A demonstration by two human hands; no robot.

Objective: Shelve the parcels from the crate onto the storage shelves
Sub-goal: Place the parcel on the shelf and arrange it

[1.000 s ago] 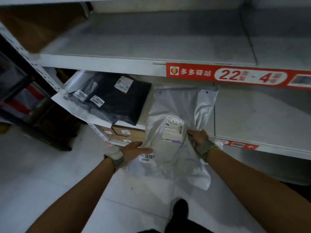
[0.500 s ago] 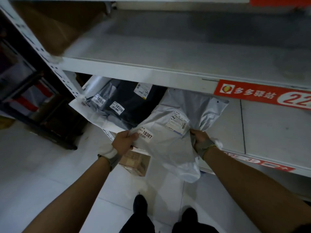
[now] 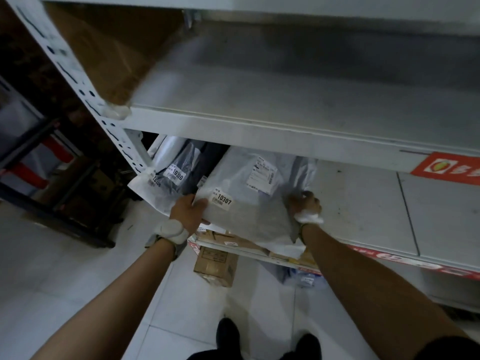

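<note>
A grey plastic mailer parcel (image 3: 249, 201) with a sticker reading 10307 lies partly on the middle shelf (image 3: 363, 203), its near end hanging over the shelf's front edge. My left hand (image 3: 188, 210) grips its left near corner, thumb on top. My right hand (image 3: 304, 202) grips its right edge. To the left on the same shelf lie a dark bagged parcel marked 10320 (image 3: 179, 167) and a white mailer (image 3: 153, 188) under it. No crate is in view.
The upper shelf (image 3: 285, 100) holds a brown cardboard box (image 3: 109, 48) at its left. Cardboard boxes (image 3: 215, 263) sit on the lower shelf and floor below. A white perforated post (image 3: 85, 92) stands left, a dark rack (image 3: 52, 178) beyond it. My feet (image 3: 228, 333) stand on white tiles.
Both hands have pushed the grey parcel further left and deeper onto the middle shelf, beside the dark parcel. The view has moved closer and shifted left.
</note>
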